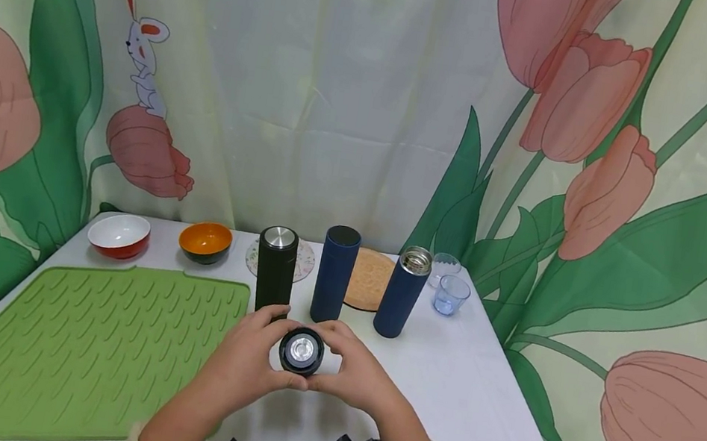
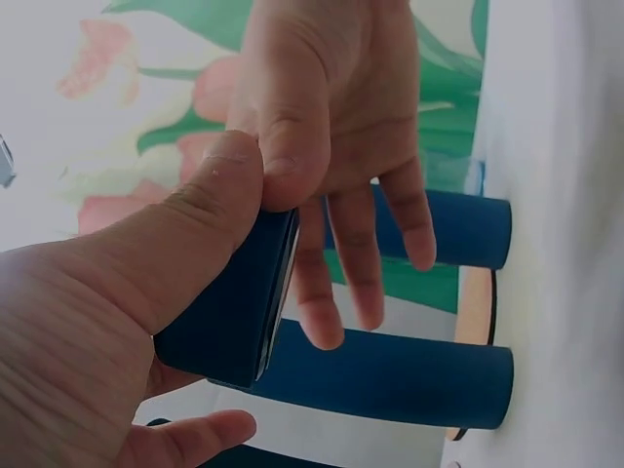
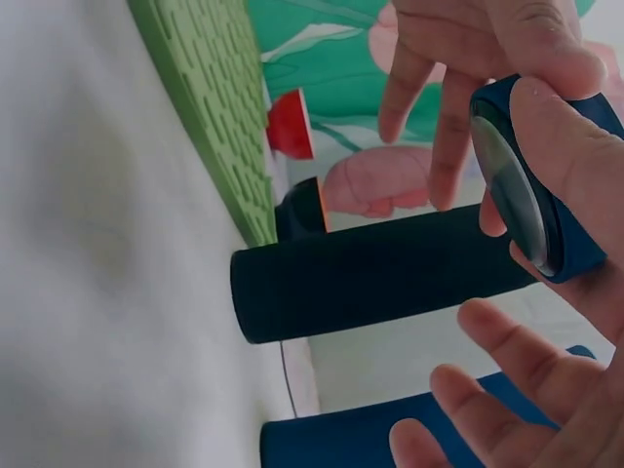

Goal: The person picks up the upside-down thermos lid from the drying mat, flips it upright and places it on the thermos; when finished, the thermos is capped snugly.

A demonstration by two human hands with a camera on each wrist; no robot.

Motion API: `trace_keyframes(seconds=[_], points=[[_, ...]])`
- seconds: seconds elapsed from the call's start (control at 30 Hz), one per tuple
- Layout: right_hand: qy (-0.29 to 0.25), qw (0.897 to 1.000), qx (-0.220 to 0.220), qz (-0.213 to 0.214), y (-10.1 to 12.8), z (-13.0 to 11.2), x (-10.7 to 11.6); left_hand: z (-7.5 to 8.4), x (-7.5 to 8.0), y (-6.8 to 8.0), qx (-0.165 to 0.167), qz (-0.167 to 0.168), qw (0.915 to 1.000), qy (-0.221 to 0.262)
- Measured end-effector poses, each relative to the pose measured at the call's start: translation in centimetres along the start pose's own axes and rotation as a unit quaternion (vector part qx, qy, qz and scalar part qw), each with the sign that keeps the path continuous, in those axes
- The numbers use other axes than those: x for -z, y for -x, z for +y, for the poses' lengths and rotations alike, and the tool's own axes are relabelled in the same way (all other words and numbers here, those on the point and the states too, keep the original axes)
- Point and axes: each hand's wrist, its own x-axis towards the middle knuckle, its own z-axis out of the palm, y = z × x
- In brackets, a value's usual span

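In the head view a small round bottle lid (image 1: 301, 349) is held above the near part of the table, its dark ring and silvery middle facing the camera. My left hand (image 1: 242, 356) grips it from the left and my right hand (image 1: 366, 373) from the right. In the left wrist view the lid (image 2: 214, 322) has a dark blue side and a metallic edge. Just beyond the hands stand a black flask (image 1: 274, 273) with a silver top, a blue flask (image 1: 335, 278) with a dark top, and a second blue flask (image 1: 400, 299) whose metal mouth is uncovered.
A green ridged mat (image 1: 98, 350) covers the table's left side. Behind it sit a red-and-white bowl (image 1: 119, 236) and an orange-lined bowl (image 1: 206, 239). A round cork-coloured board (image 1: 369, 283), a patterned disc (image 1: 304, 263) and a blue glass cup (image 1: 451, 296) stand toward the back.
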Motion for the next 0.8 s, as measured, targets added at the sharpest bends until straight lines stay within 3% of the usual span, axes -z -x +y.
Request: trace_keyframes(seconds=[0.27, 0.4, 0.53, 0.67, 0.8], points=[[0.011, 0.999, 0.021, 0.038, 0.2, -0.1, 0.0, -0.3, -0.4, 0.1, 0.017, -0.014, 0.9984, 0.053], [0.042, 0.995, 0.049, 0.081, 0.5, -0.4, -0.2, -0.8, -0.5, 0.4, 0.049, -0.031, 0.9900, 0.128], [0.094, 0.982, 0.098, 0.130, 0.8, -0.8, -0.4, -1.1, -0.4, 0.6, 0.073, -0.049, 0.9687, 0.232], [0.139, 0.966, 0.150, 0.157, 0.9, -1.2, -0.5, -1.2, -0.3, 0.5, 0.103, -0.096, 0.9373, 0.319], [0.168, 0.953, 0.189, 0.164, 0.9, -1.5, -0.5, -1.3, -0.2, 0.2, 0.124, -0.145, 0.9092, 0.370]])
